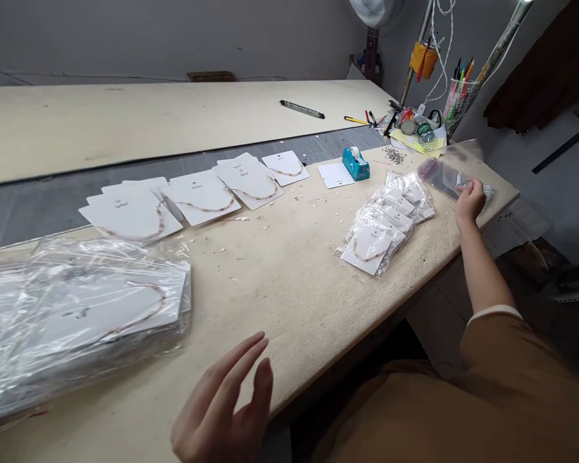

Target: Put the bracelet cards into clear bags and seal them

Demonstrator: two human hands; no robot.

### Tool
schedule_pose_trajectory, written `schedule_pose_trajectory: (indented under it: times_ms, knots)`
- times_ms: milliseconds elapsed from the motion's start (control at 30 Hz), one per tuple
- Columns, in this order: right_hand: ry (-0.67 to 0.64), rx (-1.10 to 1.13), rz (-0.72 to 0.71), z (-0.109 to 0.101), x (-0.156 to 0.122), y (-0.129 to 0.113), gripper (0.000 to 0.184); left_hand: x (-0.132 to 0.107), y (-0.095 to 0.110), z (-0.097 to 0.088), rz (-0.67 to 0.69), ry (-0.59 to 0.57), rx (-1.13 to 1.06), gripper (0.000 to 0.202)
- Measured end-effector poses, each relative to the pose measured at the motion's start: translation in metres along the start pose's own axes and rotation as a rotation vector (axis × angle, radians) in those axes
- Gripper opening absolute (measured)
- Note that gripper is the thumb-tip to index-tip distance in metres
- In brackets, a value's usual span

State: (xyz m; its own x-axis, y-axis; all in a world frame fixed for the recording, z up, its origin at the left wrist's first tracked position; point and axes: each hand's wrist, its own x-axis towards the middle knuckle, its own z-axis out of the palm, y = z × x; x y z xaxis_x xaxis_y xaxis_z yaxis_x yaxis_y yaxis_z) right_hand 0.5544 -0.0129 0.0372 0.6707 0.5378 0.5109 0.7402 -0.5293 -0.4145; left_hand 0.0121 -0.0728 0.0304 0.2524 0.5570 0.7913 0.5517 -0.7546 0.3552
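Note:
My left hand (226, 405) hovers open over the near edge of the beige table (294, 289), fingers stretched out, holding nothing. My right hand (469, 200) reaches far right and is closed on a clear plastic bag (451, 170) at the table's right end. A fanned row of bagged necklace cards (390, 222) lies just left of that hand. Unbagged white cards with necklaces (197, 196) lie in a row across the middle. A big stack of clear bags with cards (77, 315) sits at the near left.
A teal tape dispenser (356, 163) and a blank white card (335, 175) sit behind the bagged row. Pens in a cup (458, 96), small tins and tools crowd the far right corner. A black marker (302, 109) lies on the back board. Small paper bits litter the tabletop.

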Motion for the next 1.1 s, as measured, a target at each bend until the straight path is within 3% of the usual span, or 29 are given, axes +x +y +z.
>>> schedule_pose_trajectory:
  times_ms: [67, 100, 167, 200, 267, 333, 400, 500, 567, 633, 667, 700, 767, 800, 867, 1000, 1100]
  knots:
    - [-0.04, 0.353, -0.194, -0.016, -0.037, -0.049, 0.048, 0.004, 0.008, 0.011, 0.029, 0.024, -0.001, 0.045]
    - [-0.215, 0.512, -0.4, -0.026, -0.06, -0.076, 0.038, 0.006, 0.012, 0.016, 0.025, 0.03, -0.003, 0.054]
    - [-0.721, 0.737, -0.888, -0.047, -0.106, -0.127, 0.028, 0.009, 0.018, 0.026, -0.05, -0.003, -0.031, 0.076]
    - [-0.98, 0.793, -1.054, -0.058, -0.125, -0.149, 0.026, 0.01, 0.018, 0.029, -0.122, -0.039, -0.068, 0.088]
    - [-1.391, 0.848, -1.214, -0.074, -0.152, -0.184, 0.027, 0.008, 0.013, 0.031, -0.33, -0.122, -0.223, 0.107]
    - [-1.705, 0.886, -1.255, -0.079, -0.162, -0.207, 0.029, 0.003, 0.002, 0.028, -0.574, -0.203, -0.5, 0.117]
    - [-1.936, 0.914, -1.2, -0.07, -0.16, -0.223, 0.032, -0.005, -0.01, 0.022, -0.829, -0.297, -0.805, 0.108]
    - [-2.166, 0.859, -0.976, -0.042, -0.148, -0.245, 0.05, -0.012, -0.018, 0.012, -1.178, -0.333, -0.977, 0.056]
    - [-2.277, 0.742, -0.889, -0.02, -0.138, -0.263, 0.061, -0.011, -0.019, 0.006, -1.299, -0.193, -0.914, 0.033]
    - [-2.273, 0.621, -0.9, 0.004, -0.124, -0.287, 0.059, -0.001, -0.022, -0.001, -1.29, -0.035, -0.784, 0.025]
    - [-2.172, 0.565, -0.926, 0.017, -0.115, -0.301, 0.053, 0.006, -0.025, -0.007, -1.239, 0.029, -0.679, 0.024]
    - [-1.999, 0.522, -0.939, 0.031, -0.105, -0.315, 0.045, 0.015, -0.029, -0.014, -1.157, 0.087, -0.528, 0.025]
    - [-1.461, 0.41, -0.928, 0.061, -0.085, -0.345, 0.028, 0.036, -0.038, -0.032, -0.908, 0.21, -0.12, 0.028]
    - [-1.287, 0.371, -0.896, 0.077, -0.077, -0.36, 0.028, 0.047, -0.041, -0.04, -0.754, 0.283, 0.112, 0.026]
    - [-1.059, 0.308, -0.856, 0.108, -0.064, -0.385, 0.043, 0.067, -0.043, -0.054, -0.438, 0.374, 0.461, 0.022]
    - [-0.914, 0.211, -0.883, 0.151, -0.059, -0.412, 0.083, 0.078, -0.029, -0.053, 0.066, 0.403, 0.704, 0.019]
    - [-0.886, 0.149, -0.94, 0.163, -0.062, -0.415, 0.094, 0.057, -0.017, -0.031, 0.22, 0.178, 0.611, 0.013]
